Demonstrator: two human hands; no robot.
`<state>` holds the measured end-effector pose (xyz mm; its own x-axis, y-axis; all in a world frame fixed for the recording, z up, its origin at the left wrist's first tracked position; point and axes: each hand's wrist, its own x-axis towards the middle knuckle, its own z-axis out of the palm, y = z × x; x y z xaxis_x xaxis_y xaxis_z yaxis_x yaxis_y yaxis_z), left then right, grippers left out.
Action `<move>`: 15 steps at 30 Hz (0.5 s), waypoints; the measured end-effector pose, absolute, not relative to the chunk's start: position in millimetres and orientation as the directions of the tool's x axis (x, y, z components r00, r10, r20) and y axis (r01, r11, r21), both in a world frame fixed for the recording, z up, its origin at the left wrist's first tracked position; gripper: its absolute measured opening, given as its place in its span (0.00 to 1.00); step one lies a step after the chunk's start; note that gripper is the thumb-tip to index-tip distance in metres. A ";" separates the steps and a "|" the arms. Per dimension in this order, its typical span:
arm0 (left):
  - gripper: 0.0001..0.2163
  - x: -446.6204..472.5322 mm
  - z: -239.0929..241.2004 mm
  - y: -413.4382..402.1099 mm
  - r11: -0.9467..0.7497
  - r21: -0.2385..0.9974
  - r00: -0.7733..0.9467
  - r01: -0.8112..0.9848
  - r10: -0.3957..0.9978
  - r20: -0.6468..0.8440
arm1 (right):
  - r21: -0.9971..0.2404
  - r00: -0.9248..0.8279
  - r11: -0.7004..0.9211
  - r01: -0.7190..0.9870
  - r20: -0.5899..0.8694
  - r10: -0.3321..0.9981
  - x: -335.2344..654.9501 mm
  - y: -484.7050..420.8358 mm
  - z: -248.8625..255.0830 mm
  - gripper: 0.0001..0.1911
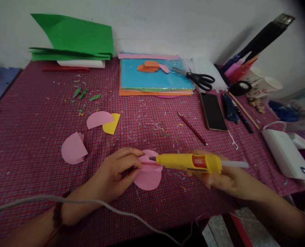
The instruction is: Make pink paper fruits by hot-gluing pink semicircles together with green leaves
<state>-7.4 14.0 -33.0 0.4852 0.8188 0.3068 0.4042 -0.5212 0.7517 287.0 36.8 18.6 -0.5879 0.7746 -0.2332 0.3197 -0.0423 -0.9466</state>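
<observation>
My left hand (123, 168) pinches the left edge of a pink paper piece (148, 180), a round shape with folded layers standing up in its middle. In my right hand (214, 178) is a yellow hot glue gun (175, 161), its dark nozzle pointing left at the pink fold. A whitish glue stick (234, 164) juts from the gun's back end. Whether the nozzle touches the paper I cannot tell. Left of my left hand lies a stack of folded pink paper circles (72, 149). Another pink half circle (99, 119) overlaps a yellow paper piece (112, 125).
A grey cable (101, 203) crosses in front of my left forearm. Paper scraps litter the checked cloth (34, 113). Beyond are a pencil (192, 128), a phone (212, 111), scissors (198, 79) on blue sheets (142, 80), and green paper (80, 37). A white power bank (287, 154) sits right.
</observation>
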 end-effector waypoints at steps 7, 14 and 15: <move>0.07 -8.5 -34.2 14.9 -0.576 0.722 0.492 0.385 0.789 0.367 | -0.941 -0.658 -0.094 0.324 -0.296 0.693 270.3 42.6 20.4 0.09; 0.07 -7.7 -32.9 15.4 -0.589 0.707 0.498 0.391 0.782 0.376 | -0.941 -0.666 -0.010 0.339 -0.248 0.704 271.8 39.6 17.7 0.09; 0.07 -7.6 -32.6 15.3 -0.587 0.709 0.493 0.391 0.784 0.378 | -0.940 -0.669 0.009 0.342 -0.237 0.704 273.9 39.0 16.8 0.09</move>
<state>-7.6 15.3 -32.6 0.4926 0.7841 0.3776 0.3913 -0.5871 0.7087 273.9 39.0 16.8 -0.6693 0.7041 -0.2373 0.3423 0.0087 -0.9396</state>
